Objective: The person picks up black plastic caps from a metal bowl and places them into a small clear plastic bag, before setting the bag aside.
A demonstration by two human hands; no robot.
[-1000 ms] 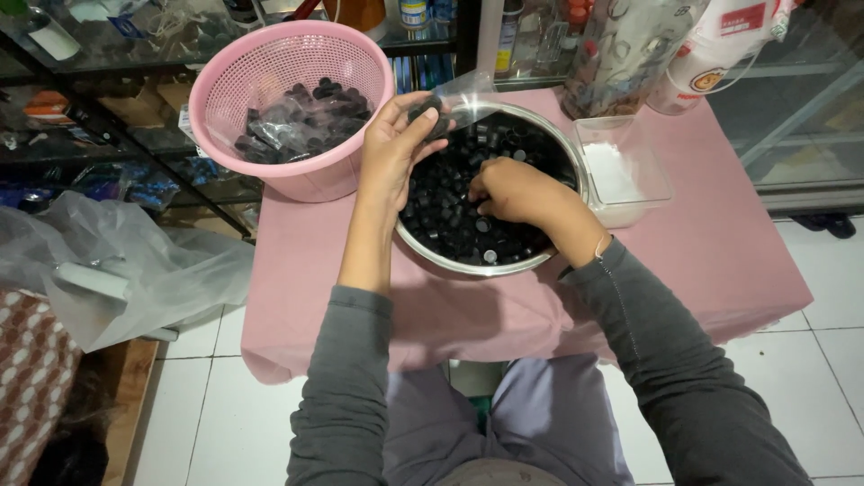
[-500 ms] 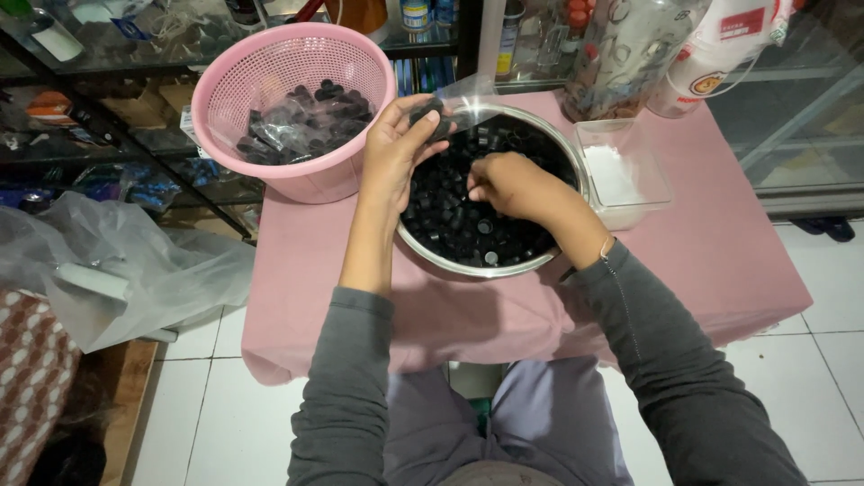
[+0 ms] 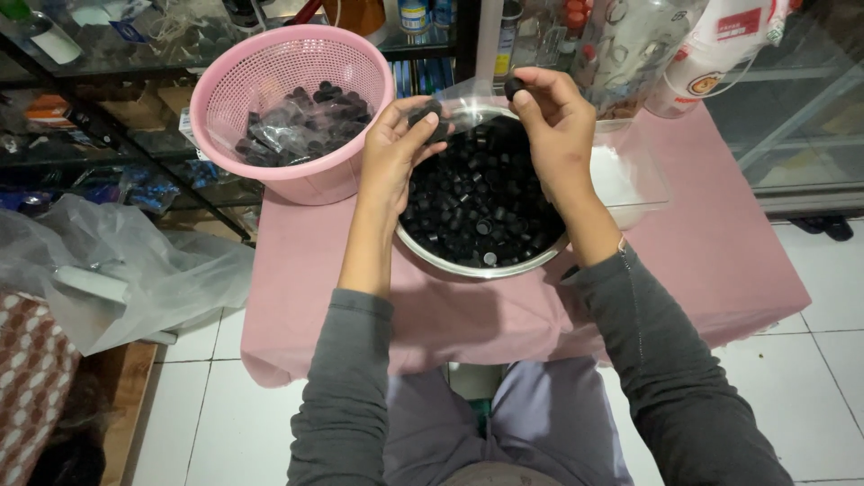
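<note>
Fingers of the right hand (image 3: 556, 121) pinch a black cap (image 3: 514, 87) beside the clear bag (image 3: 457, 101) the left hand (image 3: 393, 153) grips.

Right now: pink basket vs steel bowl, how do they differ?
The pink basket is perforated plastic; the steel bowl is solid, shiny metal. The pink basket holds black caps already packed in small clear bags; the steel bowl holds loose black caps. The basket overhangs the table's far left corner; the bowl sits mid-table under both hands. Both are round and open-topped.
</note>
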